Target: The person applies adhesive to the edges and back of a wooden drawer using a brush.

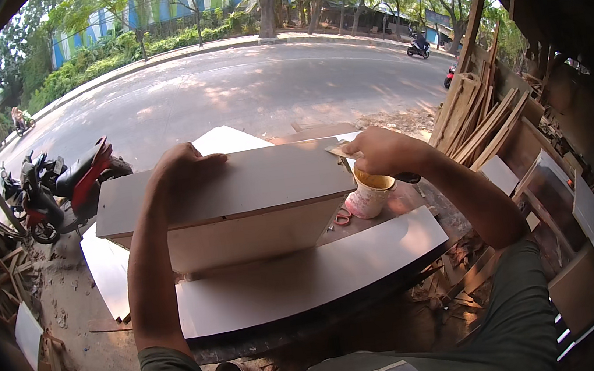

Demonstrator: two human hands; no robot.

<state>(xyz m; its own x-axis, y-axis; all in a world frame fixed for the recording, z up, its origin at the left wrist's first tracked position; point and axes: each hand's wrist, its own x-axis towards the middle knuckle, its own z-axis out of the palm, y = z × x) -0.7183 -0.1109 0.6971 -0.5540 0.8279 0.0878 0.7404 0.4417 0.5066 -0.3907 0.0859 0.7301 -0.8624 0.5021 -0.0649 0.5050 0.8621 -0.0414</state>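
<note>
Forearms (152, 277) rise from below, and we see the left hand (187, 163) bent over the far edge of a grey-topped box (223, 187), its thumb pointing right. The right hand (385, 151) is held palm down, reaching in from the right. The box stands directly beneath the left hand; its far right corner lies just left of the right hand. Between right thumb and fingers we make out a thin flat scraper (341, 150), pinched, its blade at that corner. The left fingertips are hidden, so we cannot tell how tightly they close.

Just below the right hand, on the right part of the worktop (385, 223), we find a whitish pot (368, 200) with yellow inside, and red-handled scissors (343, 215) between it and the box. A long white board (323, 275) lies along the worktop's near edge. Farther out, we see parked motorbikes (63, 186) at left and stacked wood strips (478, 122) at right.
</note>
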